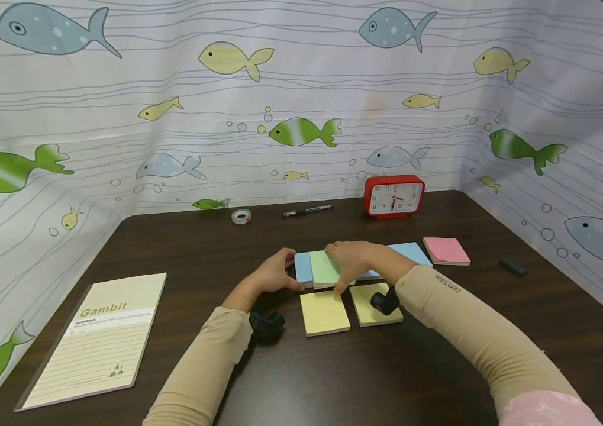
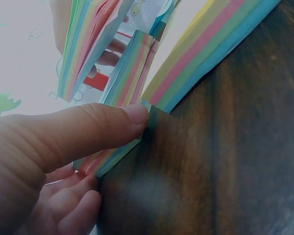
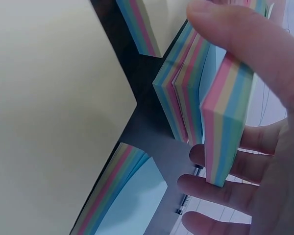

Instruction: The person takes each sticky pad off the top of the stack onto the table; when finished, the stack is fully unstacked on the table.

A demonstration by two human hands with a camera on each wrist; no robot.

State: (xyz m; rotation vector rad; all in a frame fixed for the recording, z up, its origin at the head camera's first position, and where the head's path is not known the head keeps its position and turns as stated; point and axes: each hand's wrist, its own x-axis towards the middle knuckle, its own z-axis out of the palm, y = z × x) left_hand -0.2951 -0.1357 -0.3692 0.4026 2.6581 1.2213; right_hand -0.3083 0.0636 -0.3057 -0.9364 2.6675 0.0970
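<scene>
Both hands on (seemingly fanned) pads

right hand covers part of green pad; clock digits too small; notebook corner cut off.
</scene>
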